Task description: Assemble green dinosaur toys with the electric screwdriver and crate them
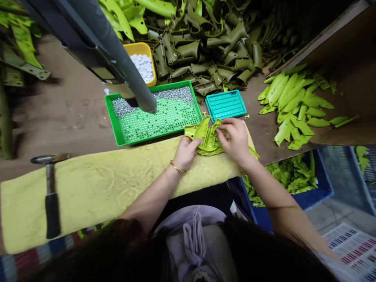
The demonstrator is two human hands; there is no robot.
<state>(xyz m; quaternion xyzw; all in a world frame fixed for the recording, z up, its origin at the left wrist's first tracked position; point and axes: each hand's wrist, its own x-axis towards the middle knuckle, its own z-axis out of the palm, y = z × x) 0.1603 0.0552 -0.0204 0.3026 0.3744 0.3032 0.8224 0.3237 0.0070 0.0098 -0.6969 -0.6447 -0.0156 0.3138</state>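
Note:
My left hand (187, 152) is closed on the left side of a lime-green moulded plastic shell (210, 139), its thumb lying over the near edge. Ribs and hollows show on the shell's upturned inner face. At the shell's right end, the bent fingers of my right hand (235, 140) are closed on its edge; whether a small piece is also between them is hidden. Both hands are above a yellow towel (117, 176). Just beyond them lie a green perforated tray (155, 121) of small screws and a teal ridged tray (226, 105).
A hammer (52, 196) rests on the towel at left. A dark power-tool-like column (117, 66) hangs over the screw tray. Behind are a yellow tub (152, 58) of white discs and piled olive parts (188, 51). Lime-green pieces (293, 98) lie right, above a blue crate (324, 184).

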